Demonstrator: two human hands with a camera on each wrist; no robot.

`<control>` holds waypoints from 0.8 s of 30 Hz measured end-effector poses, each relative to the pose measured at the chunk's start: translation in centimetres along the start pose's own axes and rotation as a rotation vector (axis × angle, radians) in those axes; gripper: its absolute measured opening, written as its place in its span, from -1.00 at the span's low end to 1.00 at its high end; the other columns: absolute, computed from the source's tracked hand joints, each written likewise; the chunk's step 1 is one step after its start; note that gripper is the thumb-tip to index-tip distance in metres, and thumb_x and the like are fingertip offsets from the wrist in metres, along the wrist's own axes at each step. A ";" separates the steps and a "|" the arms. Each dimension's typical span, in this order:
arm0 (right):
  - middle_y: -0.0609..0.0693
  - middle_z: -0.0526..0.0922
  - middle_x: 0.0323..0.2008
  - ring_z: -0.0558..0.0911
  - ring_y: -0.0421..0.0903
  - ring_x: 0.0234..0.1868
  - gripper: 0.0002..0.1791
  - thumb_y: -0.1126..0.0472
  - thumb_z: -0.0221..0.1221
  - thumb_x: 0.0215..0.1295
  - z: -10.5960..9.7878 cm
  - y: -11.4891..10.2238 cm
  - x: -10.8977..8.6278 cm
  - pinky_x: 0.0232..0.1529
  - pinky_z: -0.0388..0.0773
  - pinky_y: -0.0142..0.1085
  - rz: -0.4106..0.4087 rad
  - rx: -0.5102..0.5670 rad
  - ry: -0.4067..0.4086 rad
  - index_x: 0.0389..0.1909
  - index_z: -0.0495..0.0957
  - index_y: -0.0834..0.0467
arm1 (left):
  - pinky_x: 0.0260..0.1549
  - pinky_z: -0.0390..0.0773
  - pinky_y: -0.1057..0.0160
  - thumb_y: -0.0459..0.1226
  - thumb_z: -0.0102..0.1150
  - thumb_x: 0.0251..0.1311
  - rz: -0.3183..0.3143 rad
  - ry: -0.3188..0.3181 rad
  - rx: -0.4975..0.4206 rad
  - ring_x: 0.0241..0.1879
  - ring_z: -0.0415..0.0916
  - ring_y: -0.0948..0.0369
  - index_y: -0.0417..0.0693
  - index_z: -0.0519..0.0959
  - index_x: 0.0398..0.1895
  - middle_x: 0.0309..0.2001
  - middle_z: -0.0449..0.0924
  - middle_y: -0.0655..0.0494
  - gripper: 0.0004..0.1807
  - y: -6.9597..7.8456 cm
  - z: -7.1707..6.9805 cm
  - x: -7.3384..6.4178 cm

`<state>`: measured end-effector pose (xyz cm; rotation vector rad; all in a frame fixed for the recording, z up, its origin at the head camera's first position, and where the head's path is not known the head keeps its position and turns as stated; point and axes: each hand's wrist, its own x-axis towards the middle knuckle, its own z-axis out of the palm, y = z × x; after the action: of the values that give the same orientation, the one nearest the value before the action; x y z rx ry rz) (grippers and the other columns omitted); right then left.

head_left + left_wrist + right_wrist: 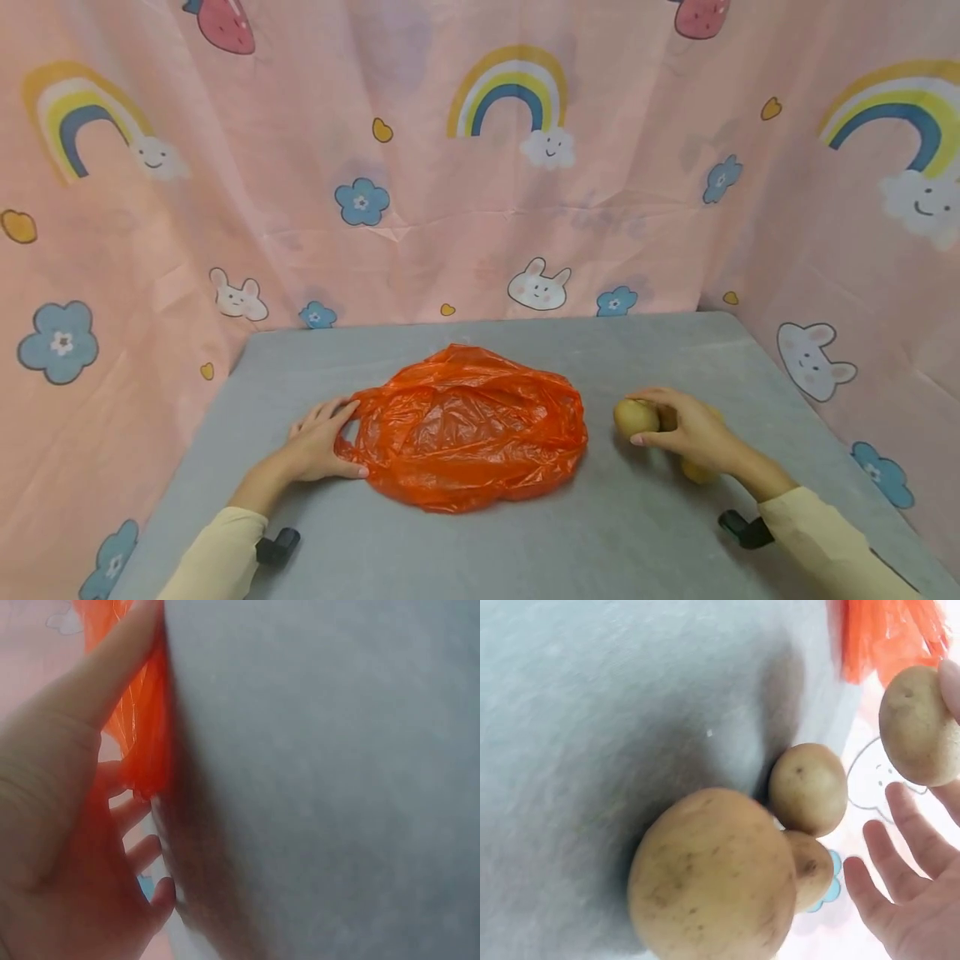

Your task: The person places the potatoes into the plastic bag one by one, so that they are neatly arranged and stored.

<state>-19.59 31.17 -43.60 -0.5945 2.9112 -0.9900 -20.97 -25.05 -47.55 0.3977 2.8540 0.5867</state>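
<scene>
An orange plastic bag (472, 433) lies spread out on the grey table, its handle loops toward the left. My left hand (318, 446) rests at that end, thumb and fingers spread apart and touching the handles; in the left wrist view the orange plastic (150, 727) runs beside the thumb. To the right of the bag, my right hand (693, 433) pinches a potato (636, 418) between thumb and fingers. The right wrist view shows this held potato (919, 724) raised off the table, with the other fingers extended below it.
Under and behind the right hand sit more potatoes: a large one (712, 877), a smaller one (808, 787) and one partly hidden (810, 866). A pink patterned curtain (450, 208) surrounds the back and sides of the table (420, 558).
</scene>
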 end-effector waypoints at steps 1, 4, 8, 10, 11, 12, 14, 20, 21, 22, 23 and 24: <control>0.24 0.62 0.19 0.59 0.21 0.14 -0.35 0.03 0.47 0.15 0.0 0.0 0.1 0.14 0.53 0.23 0.009 0.009 0.006 0.22 0.57 0.21 | 0.26 0.04 -0.53 0.25 0.55 -0.18 -0.002 -0.002 -0.001 0.49 -0.03 -0.36 -0.14 0.15 0.58 0.56 0.05 -0.26 0.30 0.0 0.0 0.0; 0.22 0.64 0.19 0.63 0.16 0.09 -0.35 0.03 0.45 0.19 -0.2 -0.4 0.4 0.11 0.59 0.17 0.026 0.034 0.007 0.25 0.55 0.23 | 0.26 0.05 -0.52 0.26 0.54 -0.18 -0.003 -0.007 0.003 0.49 -0.01 -0.34 -0.13 0.14 0.58 0.57 0.05 -0.25 0.30 0.0 0.1 0.2; 0.18 0.66 0.17 0.63 0.12 0.08 -0.35 0.00 0.42 0.22 -0.3 -1.3 0.9 0.09 0.60 0.12 0.047 0.065 -0.004 0.26 0.54 0.22 | 0.25 0.07 -0.51 0.25 0.55 -0.19 0.000 -0.007 0.004 0.49 -0.01 -0.32 -0.13 0.15 0.58 0.57 0.05 -0.23 0.29 -0.1 0.1 0.4; 0.15 0.66 0.16 0.60 0.10 0.09 -0.35 -0.02 0.41 0.23 -0.2 -1.7 1.4 0.10 0.58 0.11 0.054 0.079 -0.008 0.27 0.53 0.21 | 0.25 0.07 -0.51 0.25 0.55 -0.19 0.001 -0.003 0.005 0.50 -0.01 -0.32 -0.13 0.16 0.57 0.57 0.05 -0.23 0.29 -0.1 0.1 0.3; 0.14 0.66 0.16 0.59 0.09 0.09 -0.34 -0.02 0.41 0.23 -0.2 -2.0 1.6 0.11 0.57 0.10 0.062 0.090 -0.011 0.27 0.52 0.20 | 0.25 0.07 -0.50 0.25 0.55 -0.18 0.002 -0.001 0.006 0.50 -0.01 -0.32 -0.12 0.16 0.57 0.57 0.05 -0.23 0.28 -0.1 0.1 0.2; 0.14 0.66 0.15 0.58 0.08 0.09 -0.35 -0.03 0.40 0.24 -0.2 -2.2 1.8 0.12 0.56 0.10 0.065 0.098 -0.013 0.27 0.52 0.20 | 0.25 0.08 -0.50 0.26 0.54 -0.18 0.002 0.000 0.011 0.50 -0.01 -0.32 -0.11 0.17 0.57 0.57 0.06 -0.23 0.28 -0.1 0.1 0.2; 0.13 0.66 0.12 0.58 0.07 0.08 -0.36 -0.01 0.40 0.24 -0.1 -2.6 2.3 0.13 0.55 0.09 0.058 0.117 -0.009 0.25 0.51 0.21 | 0.26 0.09 -0.50 0.27 0.53 -0.17 0.006 0.002 0.019 0.50 0.01 -0.32 -0.10 0.18 0.57 0.57 0.07 -0.23 0.26 -0.1 0.1 0.0; 0.14 0.68 0.09 0.61 0.04 0.04 -0.40 0.03 0.41 0.23 0.3 -4.1 3.7 0.10 0.58 0.07 0.033 0.146 0.009 0.21 0.52 0.24 | 0.26 0.13 -0.50 0.27 0.51 -0.15 0.017 0.013 0.040 0.48 0.07 -0.32 -0.07 0.22 0.55 0.55 0.12 -0.24 0.22 0.0 0.0 -0.2; 0.16 0.67 0.09 0.62 0.05 0.04 -0.40 0.05 0.41 0.23 0.4 -4.4 3.9 0.09 0.58 0.07 0.023 0.155 0.011 0.21 0.52 0.25 | 0.26 0.13 -0.50 0.27 0.51 -0.15 0.017 0.015 0.041 0.48 0.07 -0.32 -0.07 0.22 0.55 0.54 0.13 -0.25 0.21 0.1 -0.1 -0.2; 0.16 0.67 0.09 0.62 0.05 0.04 -0.41 0.07 0.42 0.23 0.5 -4.6 4.2 0.09 0.58 0.07 0.015 0.166 0.013 0.21 0.52 0.25 | 0.26 0.13 -0.51 0.27 0.51 -0.15 0.017 0.015 0.042 0.48 0.07 -0.33 -0.06 0.22 0.55 0.54 0.13 -0.25 0.21 0.1 -0.1 -0.2; 0.17 0.67 0.10 0.63 0.05 0.04 -0.42 0.08 0.41 0.24 0.5 -4.9 4.4 0.08 0.59 0.06 0.006 0.175 0.012 0.21 0.53 0.25 | 0.26 0.13 -0.51 0.27 0.51 -0.15 0.016 0.014 0.042 0.48 0.07 -0.33 -0.06 0.22 0.55 0.54 0.14 -0.26 0.21 0.1 -0.1 -0.2; 0.17 0.67 0.10 0.63 0.06 0.04 -0.42 0.08 0.41 0.24 0.7 -5.2 4.6 0.08 0.59 0.04 -0.002 0.185 0.011 0.21 0.52 0.25 | 0.26 0.12 -0.51 0.27 0.51 -0.15 0.016 0.014 0.042 0.48 0.07 -0.33 -0.05 0.22 0.55 0.54 0.13 -0.27 0.21 0.1 -0.1 -0.2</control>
<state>-21.96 25.33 -40.53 -0.5831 2.7857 -1.2480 -20.74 -25.05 -47.32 0.4251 2.8832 0.5351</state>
